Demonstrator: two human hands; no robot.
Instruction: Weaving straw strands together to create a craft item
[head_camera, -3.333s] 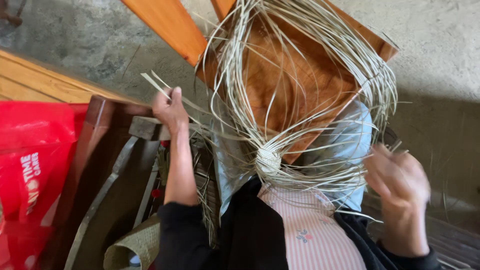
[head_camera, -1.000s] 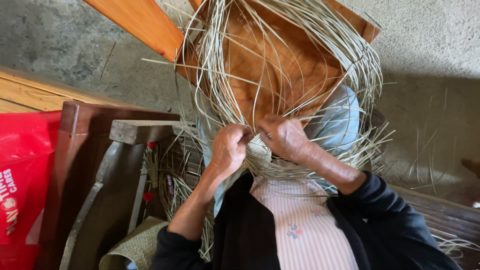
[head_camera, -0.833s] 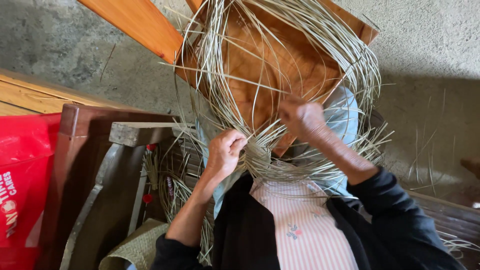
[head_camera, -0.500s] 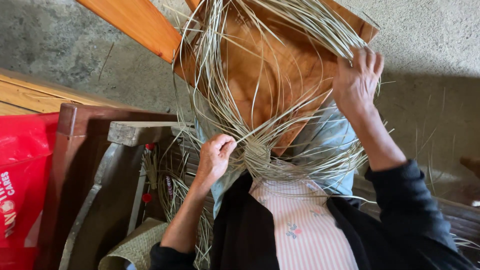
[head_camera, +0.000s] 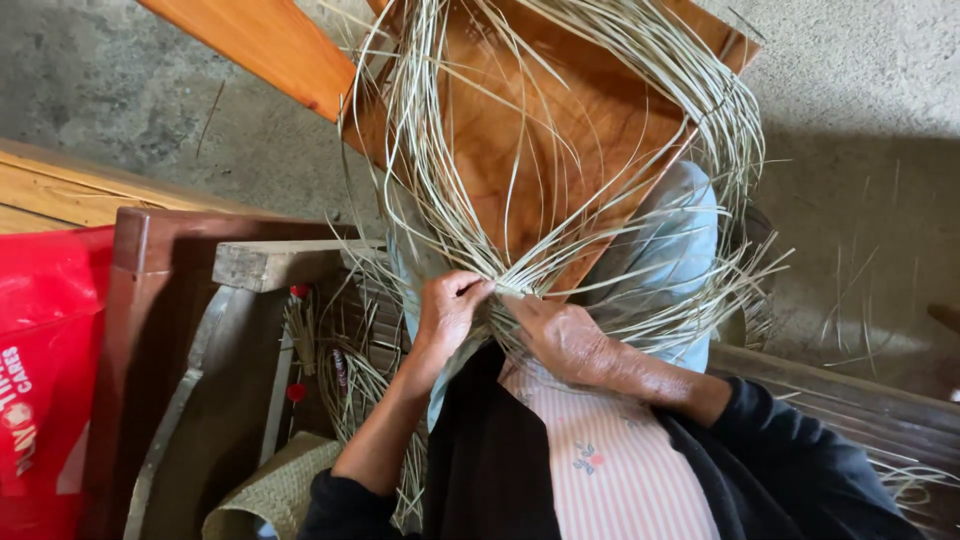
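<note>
A fan of long pale straw strips (head_camera: 590, 120) spreads out from a small woven centre on my lap, over an orange wooden board (head_camera: 540, 110). My left hand (head_camera: 450, 312) is closed on the strips at the left side of the woven centre. My right hand (head_camera: 560, 335) presses its fingers onto the same centre from the right, pinching strips there. The two hands touch each other, and they hide the woven centre. Black sleeves and a pink striped top fill the lower part of the view.
A dark wooden chair frame (head_camera: 160, 300) with a grey wood block (head_camera: 275, 265) stands at the left, beside a red plastic bag (head_camera: 45, 360). A woven straw piece (head_camera: 265, 495) lies at the bottom left. Loose straw (head_camera: 350, 370) lies beside my lap. Grey concrete floor (head_camera: 860, 90) surrounds everything.
My right hand pulled a strip up and out to the upper right, then came back down to the woven centre beside my left hand. My left hand stayed at the centre.
</note>
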